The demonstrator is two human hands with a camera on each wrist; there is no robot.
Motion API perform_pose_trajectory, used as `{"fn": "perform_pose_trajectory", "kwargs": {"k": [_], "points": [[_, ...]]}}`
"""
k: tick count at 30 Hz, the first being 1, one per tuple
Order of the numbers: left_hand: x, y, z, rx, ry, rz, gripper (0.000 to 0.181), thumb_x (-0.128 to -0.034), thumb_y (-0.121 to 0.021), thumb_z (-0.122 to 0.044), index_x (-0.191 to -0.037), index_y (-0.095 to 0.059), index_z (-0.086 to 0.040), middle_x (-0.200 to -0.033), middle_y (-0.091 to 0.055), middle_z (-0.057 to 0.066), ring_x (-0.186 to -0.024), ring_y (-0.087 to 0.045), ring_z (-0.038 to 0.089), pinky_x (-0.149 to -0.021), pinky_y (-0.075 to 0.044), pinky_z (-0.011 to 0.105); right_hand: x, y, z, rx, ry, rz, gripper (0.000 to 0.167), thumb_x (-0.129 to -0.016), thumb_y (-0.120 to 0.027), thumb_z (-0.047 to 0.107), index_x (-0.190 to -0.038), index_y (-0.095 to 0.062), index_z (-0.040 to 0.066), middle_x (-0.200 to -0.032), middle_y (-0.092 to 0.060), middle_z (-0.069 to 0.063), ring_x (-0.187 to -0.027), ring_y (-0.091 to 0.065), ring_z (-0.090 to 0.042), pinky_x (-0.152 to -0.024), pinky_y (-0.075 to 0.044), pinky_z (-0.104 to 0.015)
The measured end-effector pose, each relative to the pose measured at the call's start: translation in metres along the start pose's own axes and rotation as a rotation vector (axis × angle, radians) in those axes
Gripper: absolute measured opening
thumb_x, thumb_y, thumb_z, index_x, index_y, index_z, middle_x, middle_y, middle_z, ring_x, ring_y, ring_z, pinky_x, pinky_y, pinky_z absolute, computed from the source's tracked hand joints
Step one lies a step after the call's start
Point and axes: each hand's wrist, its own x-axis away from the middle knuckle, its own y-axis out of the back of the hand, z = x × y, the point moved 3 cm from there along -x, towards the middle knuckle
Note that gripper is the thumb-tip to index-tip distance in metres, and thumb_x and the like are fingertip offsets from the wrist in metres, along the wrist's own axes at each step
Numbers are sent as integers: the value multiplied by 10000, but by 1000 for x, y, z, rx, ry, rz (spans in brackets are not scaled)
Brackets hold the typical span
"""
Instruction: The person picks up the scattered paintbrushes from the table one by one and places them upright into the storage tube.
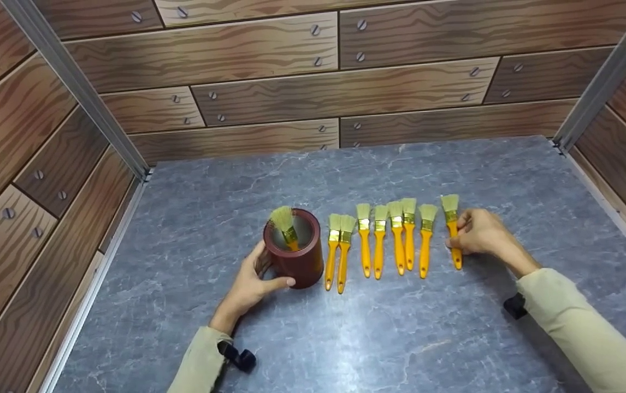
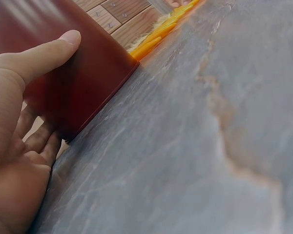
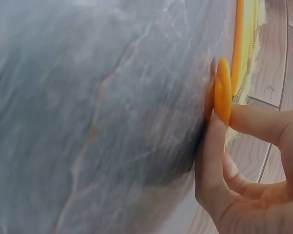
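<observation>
Left hand (image 1: 250, 283) holds the dark-red cylindrical cup (image 1: 301, 267); well right of it, right hand (image 1: 481, 233) pinches an orange-handled bristle brush (image 1: 451, 216). Squeeze firmly!

Grey marbled tabletop (image 1: 378, 333), upright maroon cup (image 1: 296, 268), paintbrushes (image 1: 379, 245) alongside
</observation>
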Motion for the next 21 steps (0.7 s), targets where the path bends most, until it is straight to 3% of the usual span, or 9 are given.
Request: {"fn": "perform_pose_trajectory", "kwargs": {"k": [7, 14, 21], "points": [[0, 0, 0, 6, -11, 3, 1004, -826, -930, -63, -1656, -393, -235, -1586, -569, 36, -1522, -476, 210, -1296, -339, 452, -2, -2, -10, -248, -56, 44, 563, -858, -910, 115, -1220, -540, -108, -963, -661, -102, -704, -688, -129, -669, -668, -325], [0, 0, 0, 3, 1, -4, 1011, -820, -934, -60, -1653, -396, -260, -1589, -567, 4, -1527, -467, 183, -1300, -333, 434, -3, -2, -14, -300, -61, 70, 581, -890, -890, 146, -1283, -558, -125, -954, -678, -65, -724, -702, -116, -674, -667, -322], [-2, 0, 1, 10, -15, 4, 1057, -813, -939, -63, -1677, -356, -244, -1628, -523, 19, -1553, -431, 208, -1307, -316, 447, -2, 1, -12, -392, 14, 113, 555, -948, -825, 116, -1341, -527, -139, -999, -676, -42, -794, -731, -94, -745, -676, -342]]}}
